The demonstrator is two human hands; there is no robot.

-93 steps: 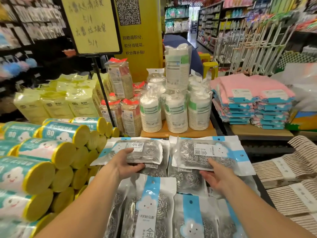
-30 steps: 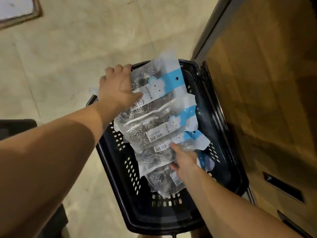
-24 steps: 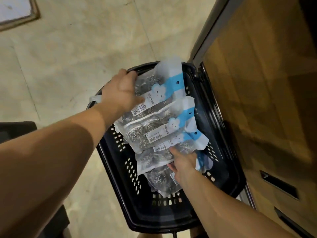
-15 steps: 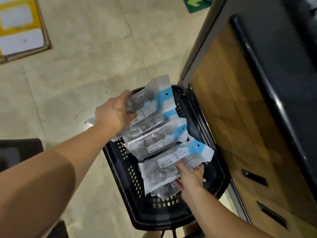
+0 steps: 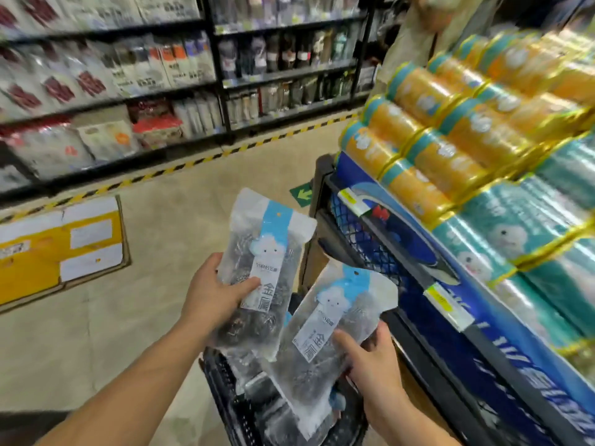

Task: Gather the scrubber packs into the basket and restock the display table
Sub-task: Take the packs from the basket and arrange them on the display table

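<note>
Above basket (image 5: 222,391): both hands lifting scrubber packs.
Left hand (image 5: 211,300) grips upright pack (image 5: 262,272); right hand (image 5: 373,362) grips tilted pack (image 5: 325,336); display table (image 5: 418,284) lies rightward, nearer right fingers.

The beige floor (image 5: 167,320) carries a black basket (image 5: 225,391) beside the display table (image 5: 418,320).

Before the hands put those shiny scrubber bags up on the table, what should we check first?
1. Left hand gripping its scrubber pack: ok.
2. Right hand gripping the second pack: ok.
3. Both packs lifted above the basket: ok.
4. Packs sealed, not torn: cannot tell, the picture is blurred.
5. Free spot on the display table: cannot tell, only stacked rolls show.
</note>
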